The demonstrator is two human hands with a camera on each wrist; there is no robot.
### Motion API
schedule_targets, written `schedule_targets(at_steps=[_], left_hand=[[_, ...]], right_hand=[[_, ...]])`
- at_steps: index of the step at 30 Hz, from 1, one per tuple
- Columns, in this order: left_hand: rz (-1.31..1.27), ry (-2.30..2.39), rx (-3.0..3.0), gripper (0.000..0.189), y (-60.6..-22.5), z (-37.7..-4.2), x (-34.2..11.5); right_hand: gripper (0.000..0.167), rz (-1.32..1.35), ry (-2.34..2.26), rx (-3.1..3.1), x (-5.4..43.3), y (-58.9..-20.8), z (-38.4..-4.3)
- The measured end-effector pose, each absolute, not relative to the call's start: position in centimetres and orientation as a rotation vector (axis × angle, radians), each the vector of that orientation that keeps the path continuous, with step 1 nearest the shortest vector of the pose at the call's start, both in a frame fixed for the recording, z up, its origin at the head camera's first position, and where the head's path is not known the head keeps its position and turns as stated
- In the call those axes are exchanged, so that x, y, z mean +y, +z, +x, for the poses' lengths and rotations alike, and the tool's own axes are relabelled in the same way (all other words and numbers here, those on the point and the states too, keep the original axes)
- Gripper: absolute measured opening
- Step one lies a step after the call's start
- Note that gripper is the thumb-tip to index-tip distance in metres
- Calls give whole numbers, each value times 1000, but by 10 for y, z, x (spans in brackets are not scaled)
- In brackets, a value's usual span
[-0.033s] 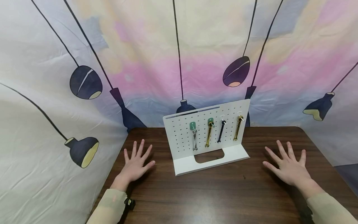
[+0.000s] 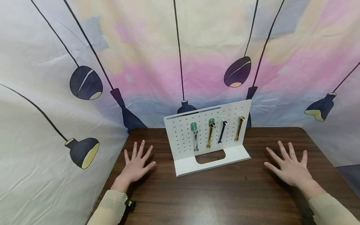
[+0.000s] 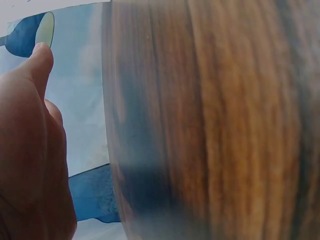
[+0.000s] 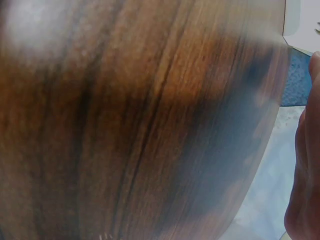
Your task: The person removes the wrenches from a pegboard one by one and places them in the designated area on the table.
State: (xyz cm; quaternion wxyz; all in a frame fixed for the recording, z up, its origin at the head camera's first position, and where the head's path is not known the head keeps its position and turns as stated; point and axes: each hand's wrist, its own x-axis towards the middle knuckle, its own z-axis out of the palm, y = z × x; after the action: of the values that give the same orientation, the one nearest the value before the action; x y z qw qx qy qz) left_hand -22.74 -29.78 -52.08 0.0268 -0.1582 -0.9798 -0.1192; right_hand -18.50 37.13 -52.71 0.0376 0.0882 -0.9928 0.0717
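Observation:
My left hand (image 2: 134, 168) is spread palm down over the left side of the table, fingers straight and apart, holding nothing. Over the right side my right hand (image 2: 293, 170) is spread the same way, also with nothing in it. Between them stands a white pegboard stand (image 2: 182, 165). From its pegs hang a silver wrench (image 2: 196, 142), a gold wrench (image 2: 209, 137), a black wrench (image 2: 222, 133) and another gold wrench (image 2: 239, 130) at the right. Green plates (image 2: 193, 126) back the two left pegs. The left wrist view shows part of the left hand (image 3: 30, 140) beside the tabletop.
The brown wooden table (image 2: 197, 197) has rounded far corners. Behind it hangs a cloth backdrop (image 2: 146, 56) printed with lamps. A small dark mark (image 2: 245, 177) lies on the wood right of the stand. A black strap (image 2: 130, 204) shows at the left wrist.

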Motion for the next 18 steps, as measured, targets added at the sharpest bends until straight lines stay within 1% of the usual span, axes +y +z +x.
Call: schedule_targets(at_steps=[18], left_hand=[[-477, -352, -3019, 84, -521, -227, -298]], right_hand=[[82, 273, 241, -3059, 368, -525, -187]])
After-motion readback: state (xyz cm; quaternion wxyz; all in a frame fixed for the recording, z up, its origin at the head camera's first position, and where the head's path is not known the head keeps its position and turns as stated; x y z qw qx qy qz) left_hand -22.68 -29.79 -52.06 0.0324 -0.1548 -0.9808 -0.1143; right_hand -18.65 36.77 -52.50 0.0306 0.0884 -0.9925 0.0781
